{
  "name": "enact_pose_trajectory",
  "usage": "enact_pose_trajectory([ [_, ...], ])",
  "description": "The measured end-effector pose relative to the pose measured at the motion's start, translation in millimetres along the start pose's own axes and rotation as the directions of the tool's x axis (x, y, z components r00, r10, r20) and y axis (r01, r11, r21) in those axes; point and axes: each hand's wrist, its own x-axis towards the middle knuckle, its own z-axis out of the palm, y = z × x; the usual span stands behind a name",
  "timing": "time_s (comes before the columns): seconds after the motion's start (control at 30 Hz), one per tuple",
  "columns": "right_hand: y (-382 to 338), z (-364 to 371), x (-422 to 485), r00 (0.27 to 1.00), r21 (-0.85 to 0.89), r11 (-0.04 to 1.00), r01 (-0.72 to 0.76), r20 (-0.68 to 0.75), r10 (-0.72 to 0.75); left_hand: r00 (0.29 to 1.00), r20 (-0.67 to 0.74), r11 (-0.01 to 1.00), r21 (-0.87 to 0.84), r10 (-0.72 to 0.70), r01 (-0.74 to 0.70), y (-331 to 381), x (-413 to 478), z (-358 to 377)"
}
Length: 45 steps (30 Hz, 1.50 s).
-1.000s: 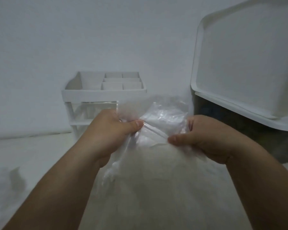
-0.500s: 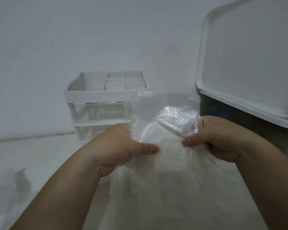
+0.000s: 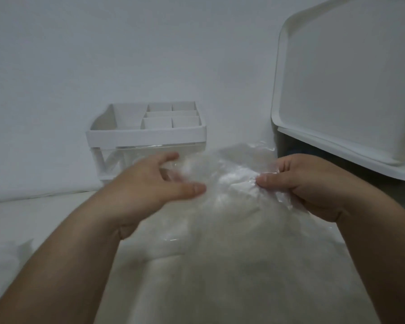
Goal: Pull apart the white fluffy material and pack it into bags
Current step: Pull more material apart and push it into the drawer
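A clear plastic bag (image 3: 222,220) stuffed with white fluffy material (image 3: 234,272) lies in front of me, filling the lower middle of the head view. My right hand (image 3: 311,183) pinches the crumpled top of the bag between thumb and curled fingers. My left hand (image 3: 154,183) has its fingers spread and fairly straight, resting against the left side of the bag's top. The bag's mouth is bunched and blurred, so I cannot tell if it is sealed.
A white compartment organiser (image 3: 147,136) on a clear stand sits against the wall behind the bag. A large white tub (image 3: 351,90) tilts on its side at the right. The pale surface (image 3: 33,220) runs to the left.
My left hand has let go of the bag's top and opened its fingers. The bag has sunk lower and my right hand has kept its pinch.
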Motion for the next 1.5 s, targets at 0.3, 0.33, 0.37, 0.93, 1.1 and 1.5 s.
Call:
enact_pose_trajectory([
  [0.3,-16,19,-12,0.953,-0.197,0.968,0.154,0.287,-0.093,0.979,0.144,0.835,0.513,0.145,-0.199,18,-10,14],
  [0.33,-16,21,-12,0.95,-0.206,0.965,0.164,0.295,-0.099,0.977,0.173,0.823,0.533,0.121,-0.196,18,-10,14],
  [0.37,-16,22,-11,0.946,-0.209,0.96,0.184,0.305,-0.115,0.976,0.194,0.83,0.524,0.101,-0.19,18,-10,14],
  [0.93,-42,68,-25,0.517,-0.659,0.623,0.421,-0.39,-0.762,0.793,-0.608,0.994,-0.064,0.032,-0.089,-31,13,-31],
  [1.1,-8,131,20,0.868,-0.727,0.564,0.391,0.088,-0.488,0.821,-0.568,0.995,0.034,-0.057,0.093,-68,15,-39],
  [1.5,13,152,63,0.948,-0.821,0.476,0.315,0.295,-0.118,0.895,-0.41,0.876,0.351,-0.174,0.331,-97,20,-62],
])
